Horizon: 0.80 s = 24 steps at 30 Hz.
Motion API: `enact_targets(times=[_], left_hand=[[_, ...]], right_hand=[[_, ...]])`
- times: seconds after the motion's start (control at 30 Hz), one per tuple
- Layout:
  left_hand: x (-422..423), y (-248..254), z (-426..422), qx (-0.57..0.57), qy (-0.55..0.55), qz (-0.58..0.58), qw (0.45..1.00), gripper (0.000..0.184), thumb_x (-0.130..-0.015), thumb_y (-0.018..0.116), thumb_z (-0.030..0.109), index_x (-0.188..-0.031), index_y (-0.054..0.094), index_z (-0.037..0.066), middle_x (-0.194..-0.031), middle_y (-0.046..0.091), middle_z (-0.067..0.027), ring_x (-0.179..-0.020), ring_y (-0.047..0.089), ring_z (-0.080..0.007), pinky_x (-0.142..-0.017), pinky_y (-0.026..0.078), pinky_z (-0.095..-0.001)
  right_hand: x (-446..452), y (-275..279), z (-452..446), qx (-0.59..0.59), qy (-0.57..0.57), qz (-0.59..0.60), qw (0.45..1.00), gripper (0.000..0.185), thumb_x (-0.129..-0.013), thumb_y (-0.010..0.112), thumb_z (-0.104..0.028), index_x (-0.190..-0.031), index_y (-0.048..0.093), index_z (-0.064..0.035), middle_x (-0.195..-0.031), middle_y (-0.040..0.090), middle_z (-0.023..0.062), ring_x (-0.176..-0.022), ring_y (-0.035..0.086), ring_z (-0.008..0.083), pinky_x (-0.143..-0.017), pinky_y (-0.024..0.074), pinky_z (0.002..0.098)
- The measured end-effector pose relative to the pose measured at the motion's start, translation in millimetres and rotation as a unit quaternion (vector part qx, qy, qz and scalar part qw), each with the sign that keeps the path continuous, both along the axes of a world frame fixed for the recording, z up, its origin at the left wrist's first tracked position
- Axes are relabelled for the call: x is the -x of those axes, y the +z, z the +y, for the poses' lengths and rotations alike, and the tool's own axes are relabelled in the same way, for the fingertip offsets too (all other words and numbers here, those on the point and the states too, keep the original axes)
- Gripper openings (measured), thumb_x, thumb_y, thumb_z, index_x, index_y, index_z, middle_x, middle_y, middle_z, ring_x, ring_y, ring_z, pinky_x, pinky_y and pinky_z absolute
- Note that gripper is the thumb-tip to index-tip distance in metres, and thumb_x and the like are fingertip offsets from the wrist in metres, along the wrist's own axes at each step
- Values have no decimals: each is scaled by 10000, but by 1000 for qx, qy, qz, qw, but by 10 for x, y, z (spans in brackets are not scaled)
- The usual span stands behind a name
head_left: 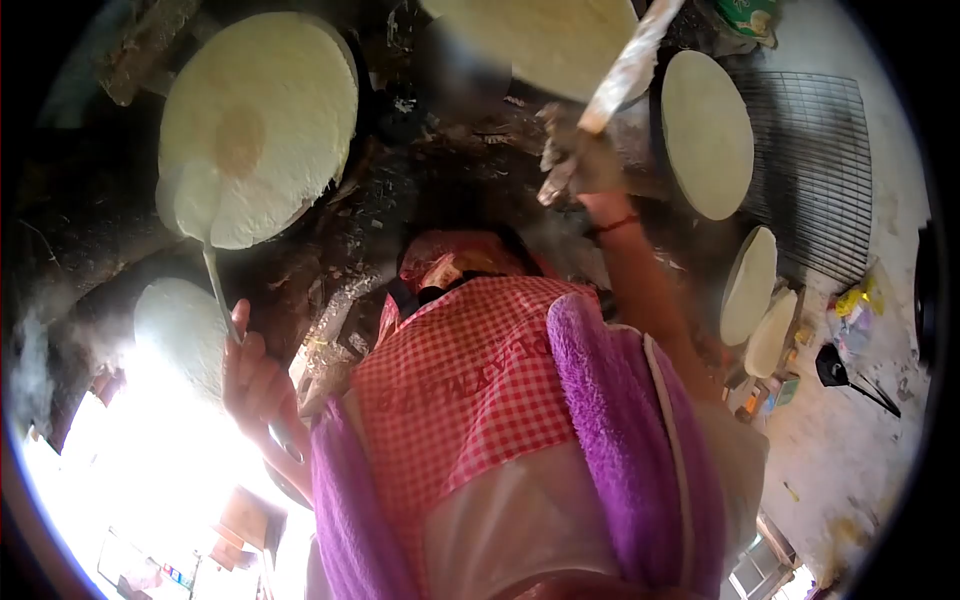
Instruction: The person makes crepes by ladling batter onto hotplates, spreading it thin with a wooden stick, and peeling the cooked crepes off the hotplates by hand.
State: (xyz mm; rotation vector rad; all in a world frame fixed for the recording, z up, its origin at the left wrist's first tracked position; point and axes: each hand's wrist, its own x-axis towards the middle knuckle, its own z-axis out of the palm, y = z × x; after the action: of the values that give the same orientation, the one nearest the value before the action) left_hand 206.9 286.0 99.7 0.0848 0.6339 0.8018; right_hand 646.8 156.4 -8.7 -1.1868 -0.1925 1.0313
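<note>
My left hand [258, 375] is closed around the thin handle of a spatula [218, 285]. Its pale blade lies against the near edge of a large round pancake [290, 110], which has a brownish spot in its middle. At upper centre, my right hand [588, 165] is blurred and appears smeared with batter. It grips a flat, batter-coated stick [630, 70] that points up and to the right. Behind the stick is another round pancake [545, 45], partly cut off by the view's top edge.
More pale rounds sit at right [707, 135] and lower left [180, 330]. A wire rack [825, 170] lies far right, near a black long-handled pan-like object [832, 367]. Dark, batter-splattered stove surface [400, 170] runs between the rounds. Bright glare washes out the lower left.
</note>
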Motion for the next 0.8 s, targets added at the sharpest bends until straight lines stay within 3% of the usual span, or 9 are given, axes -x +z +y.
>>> enact_targets(times=[0.1,0.17,0.23,0.37,0.47,0.53,0.63,0.77,0.8], left_hand=[[-310,86,115,-48,-44,40,997,398,-1013,337,102,-1356,336,-99,-618,313,43,-413,292,-16,-320,276,-176],[-630,131,201,-81,-97,50,991,373,-1007,362,99,-1319,391,-103,-577,289,68,-404,302,3,-296,256,-165],[-1002,158,281,-78,-158,13,984,362,-1012,373,123,-1301,417,-89,-589,309,60,-378,285,0,-272,249,-165],[-1738,59,427,-41,-279,17,959,383,-1031,320,195,-1316,434,-35,-622,324,40,-383,244,-9,-278,252,-164],[-2271,-40,384,-107,-384,85,913,413,-1030,322,242,-1350,395,-10,-619,307,52,-399,260,-2,-297,259,-149],[-2567,-109,258,-131,-412,147,889,410,-1022,360,274,-1309,432,-9,-626,340,43,-405,272,-18,-327,276,-174],[-2909,-327,20,-185,-434,225,853,418,-1009,410,292,-1307,438,0,-642,375,29,-417,303,-36,-361,307,-204],[-3042,-696,-179,-295,-401,310,810,418,-973,491,230,-1311,427,-7,-662,445,-4,-433,385,-63,-363,334,-226],[-3013,-777,-185,-310,-389,312,809,409,-974,486,212,-1316,428,-5,-665,455,-6,-434,389,-63,-364,334,-227]], right_hand=[[-38,-1079,-68,8,-10,84,996,346,-865,588,-214,-1104,603,36,-889,653,96,-643,596,215,-532,481,363],[-77,-1262,-103,-146,76,269,949,599,-931,373,-476,-1161,574,39,-965,670,134,-739,636,261,-583,484,425],[-42,-1405,-99,-139,10,320,937,821,-893,193,-632,-1214,535,42,-1082,655,163,-871,657,292,-642,490,454],[-98,-1568,-181,-180,109,202,957,566,-980,307,-402,-1297,466,39,-1194,607,159,-1006,636,252,-770,519,453],[32,-1001,-521,-119,-24,251,960,406,-928,552,-140,-1285,473,38,-1214,603,104,-1024,628,195,-873,504,299],[109,-333,-823,116,-6,-21,993,468,-895,613,-141,-1319,465,-9,-1167,612,84,-954,625,133,-764,506,261],[141,69,-1277,267,-39,-101,958,446,-885,637,-178,-1297,513,-61,-1098,633,39,-860,617,104,-661,496,272],[154,127,-1414,280,-32,-172,944,455,-874,641,-201,-1296,521,-78,-1092,649,85,-777,622,156,-617,492,320],[166,-37,-1432,315,33,-382,868,444,-878,625,-230,-1283,530,-75,-1093,648,123,-802,632,220,-652,501,353]])
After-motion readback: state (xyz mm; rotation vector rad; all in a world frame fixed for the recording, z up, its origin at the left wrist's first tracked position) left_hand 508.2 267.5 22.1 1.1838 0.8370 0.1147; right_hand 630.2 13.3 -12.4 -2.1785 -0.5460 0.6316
